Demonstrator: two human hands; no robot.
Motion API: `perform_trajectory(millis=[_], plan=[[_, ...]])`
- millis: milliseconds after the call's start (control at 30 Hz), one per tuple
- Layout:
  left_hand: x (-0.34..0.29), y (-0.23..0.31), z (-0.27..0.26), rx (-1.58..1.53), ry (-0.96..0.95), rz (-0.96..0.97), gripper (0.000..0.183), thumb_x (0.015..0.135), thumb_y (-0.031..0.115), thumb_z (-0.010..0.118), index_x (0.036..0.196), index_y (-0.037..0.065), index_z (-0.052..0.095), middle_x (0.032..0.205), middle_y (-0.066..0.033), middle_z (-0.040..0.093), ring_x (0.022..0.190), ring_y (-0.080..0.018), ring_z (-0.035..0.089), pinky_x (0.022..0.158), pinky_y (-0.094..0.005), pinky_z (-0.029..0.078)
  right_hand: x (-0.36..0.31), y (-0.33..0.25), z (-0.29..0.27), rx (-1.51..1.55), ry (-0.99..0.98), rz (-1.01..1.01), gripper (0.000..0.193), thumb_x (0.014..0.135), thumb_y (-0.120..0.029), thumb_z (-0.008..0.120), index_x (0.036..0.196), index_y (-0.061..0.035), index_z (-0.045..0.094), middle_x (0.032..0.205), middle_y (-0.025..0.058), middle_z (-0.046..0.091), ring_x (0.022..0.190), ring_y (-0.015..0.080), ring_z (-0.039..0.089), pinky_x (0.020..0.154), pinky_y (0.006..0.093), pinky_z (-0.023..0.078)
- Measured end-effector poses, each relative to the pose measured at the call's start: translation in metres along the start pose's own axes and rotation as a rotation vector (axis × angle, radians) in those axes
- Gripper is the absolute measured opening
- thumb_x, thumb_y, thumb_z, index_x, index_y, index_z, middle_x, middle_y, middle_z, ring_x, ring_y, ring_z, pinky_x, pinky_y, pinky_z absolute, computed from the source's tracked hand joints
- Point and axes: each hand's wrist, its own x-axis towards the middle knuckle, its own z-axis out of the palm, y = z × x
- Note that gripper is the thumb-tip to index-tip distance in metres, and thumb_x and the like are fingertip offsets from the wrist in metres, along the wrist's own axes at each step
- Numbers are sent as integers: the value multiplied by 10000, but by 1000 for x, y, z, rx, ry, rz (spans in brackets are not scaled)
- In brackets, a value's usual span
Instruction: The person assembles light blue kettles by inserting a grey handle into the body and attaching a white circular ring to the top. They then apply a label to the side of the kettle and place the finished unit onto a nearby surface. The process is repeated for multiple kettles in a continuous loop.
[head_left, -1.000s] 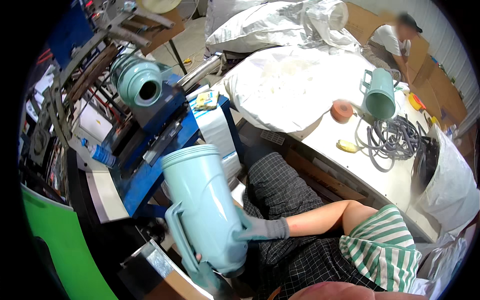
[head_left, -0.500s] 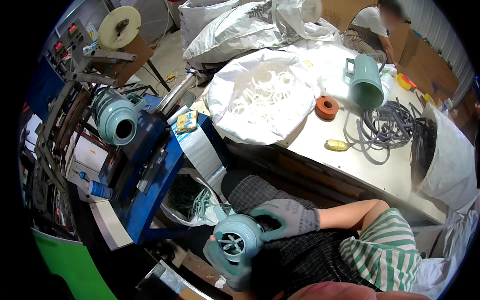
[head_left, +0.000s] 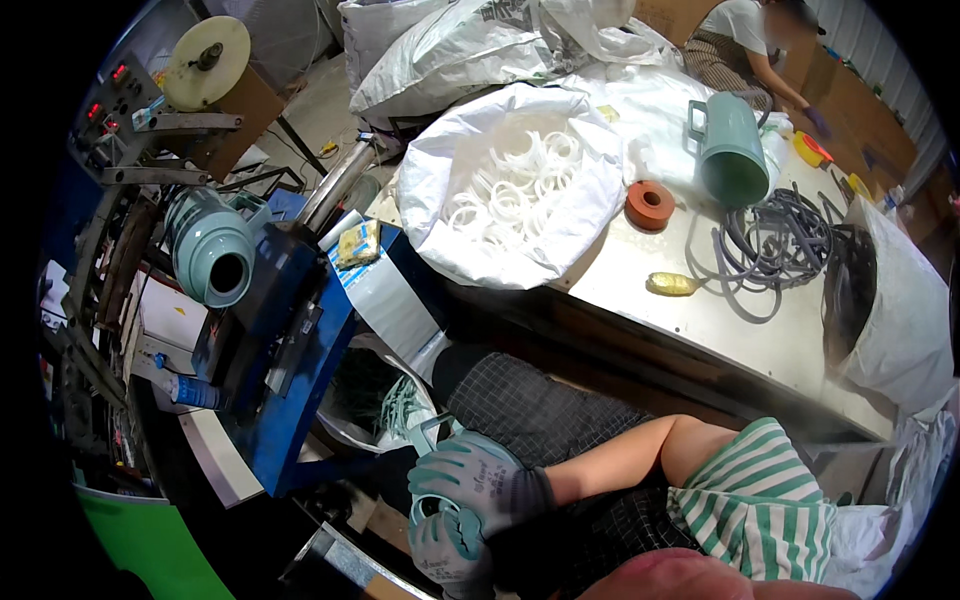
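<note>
A pale teal plastic jug [head_left: 497,447] lies in my lap, its handle sticking out at the far left and its round mouth toward me. My right hand [head_left: 478,484], in a grey glove with teal coating, is curled over the top of the jug beside the mouth. Closer to me, my gloved left hand [head_left: 447,553] grips the near side of the mouth rim. The two hands are close together, and they cover most of the jug. What is inside the mouth cannot be made out.
A blue machine bench [head_left: 300,400] at left carries another teal jug [head_left: 205,250]. Below it, a lined bin [head_left: 345,425] contains teal scraps. On the table are a white sack [head_left: 425,225] of white rings, brown tape [head_left: 650,205], grey strips [head_left: 775,250] and a teal pitcher [head_left: 735,160]. A co-worker [head_left: 730,50] sits beyond.
My right hand has moved left from the jug's side to over its top and mouth. My left hand has shifted slightly down. The co-worker's arm has reached farther right.
</note>
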Motion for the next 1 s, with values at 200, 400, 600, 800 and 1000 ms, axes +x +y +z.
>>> perform_trajectory(millis=[200, 400, 600, 800, 1000], plan=[[12, 26, -4, -337, 91, -86, 321, 873, 180, 763, 1117, 20, 629, 1096, -197, 629, 1047, -385, 612, 895, -504, 506, 7, 5, -13, 57, 65, -7, 758, 688, -379, 861, 1339, -85, 607, 1396, 161, 587, 1327, 355, 549, 1127, 518, 415], [29, 27, -34, -271, -21, 230, 377, 837, 180, 827, 1134, 48, 635, 1064, -170, 680, 1007, -399, 654, 1112, -569, 438, 12, 6, -39, 178, 33, -126, 677, 689, -363, 881, 1255, -68, 654, 1225, 153, 666, 1147, 362, 652, 1012, 471, 516], [20, 16, -22, -410, -231, 263, 356, 853, 286, 847, 1127, 111, 702, 1021, -56, 745, 1028, -305, 701, 1099, -681, 386, 21, 10, -64, 242, -267, -63, 673, 746, -407, 883, 1293, -92, 652, 1281, 144, 672, 1184, 367, 663, 1095, 487, 460], [20, 8, -37, -312, -239, 337, 312, 896, 415, 791, 1088, 190, 692, 997, 13, 716, 1052, -226, 680, 1051, -668, 418, 42, 7, -54, 349, -443, -209, 756, 759, -503, 869, 1331, -75, 620, 1366, 170, 617, 1258, 391, 618, 1099, 548, 450], [5, 4, -32, -148, -256, 421, 314, 882, 445, 802, 1050, 214, 674, 1066, 12, 709, 1068, -242, 683, 1072, -686, 422, 43, 10, -48, 348, -503, -256, 759, 758, -500, 873, 1333, -71, 624, 1340, 170, 629, 1246, 388, 621, 1072, 535, 474]])
